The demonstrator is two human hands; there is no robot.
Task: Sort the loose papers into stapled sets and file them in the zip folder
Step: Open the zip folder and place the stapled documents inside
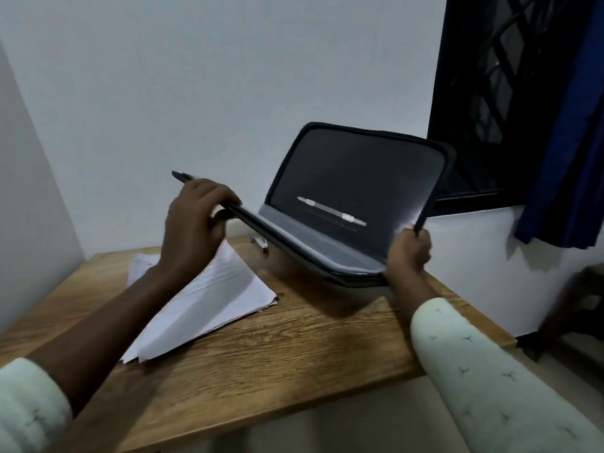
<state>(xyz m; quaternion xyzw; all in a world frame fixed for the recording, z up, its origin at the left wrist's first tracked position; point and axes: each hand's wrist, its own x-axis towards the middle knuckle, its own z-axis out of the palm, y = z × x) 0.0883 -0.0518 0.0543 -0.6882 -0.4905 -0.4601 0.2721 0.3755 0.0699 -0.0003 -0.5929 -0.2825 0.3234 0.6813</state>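
A dark zip folder (356,171) hangs open above the wooden table (261,354), its far flap standing up and showing a metal fastener strip (331,211) inside. My left hand (192,220) grips the folder's near flap at its left edge. My right hand (410,253) grips the folder's right edge near the corner. A pile of loose white papers (209,299) lies fanned on the table under my left forearm, partly hidden by it.
A small white object (262,243), partly hidden, lies on the table behind the folder. A white wall stands close behind and to the left. A dark window with a blue curtain (568,142) is at the right, and the table's right edge drops off beside it.
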